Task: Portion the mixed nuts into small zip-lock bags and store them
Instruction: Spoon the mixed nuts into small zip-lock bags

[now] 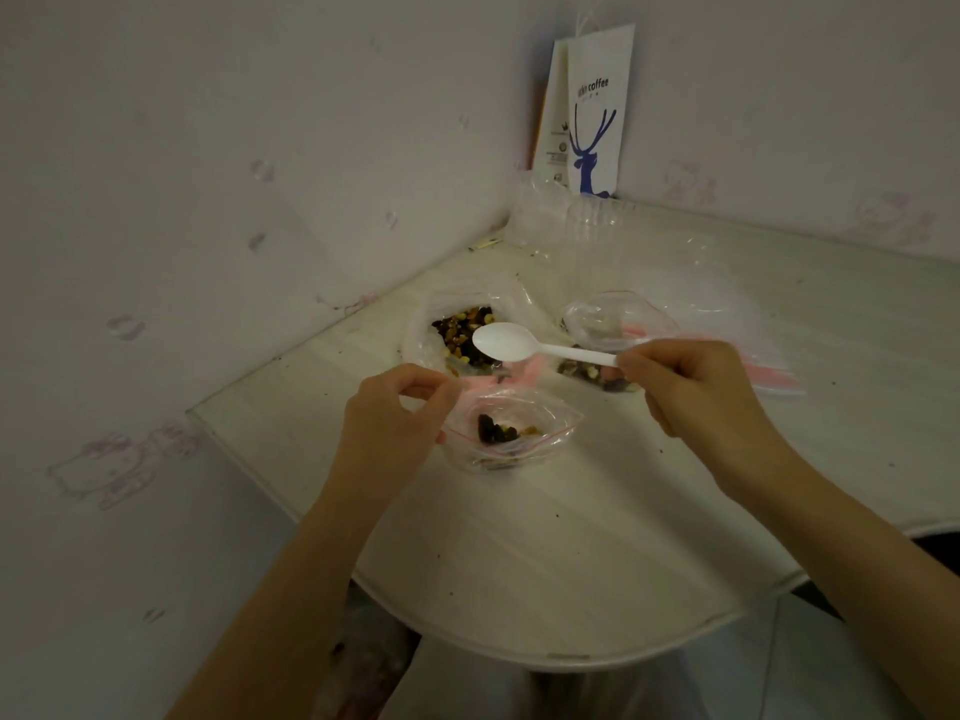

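Our left hand (400,407) pinches the pink zip edge of the small bag (511,433) between thumb and forefinger, at the bag's 10 o'clock corner, and holds its mouth open. The bag lies on the table (545,537) near the middle of the view, with a few dark and pale nuts in its bottom.

Our right hand (685,387) has its fingers curled round the handle end of the white spoon (519,345). The spoon lies level and points toward 9 o'clock. Its bowl is empty and sits in the air at 12 o'clock from the small bag, over the near edge of the nut supply (462,332).

That supply is a heap of mixed nuts in an open clear wrapper, at 11 o'clock from the small bag. At 1 o'clock lies a filled bag (597,374), partly hidden by the spoon handle and our right hand. Just beyond it an open bag (613,319) stands with its mouth gaping; we cannot tell what it holds. At 3 o'clock, behind our right hand, lies a flat stack of spare bags (769,376) with pink strips.

At 12 o'clock, in the far corner, a paper coffee bag (597,122) leans against the wall.
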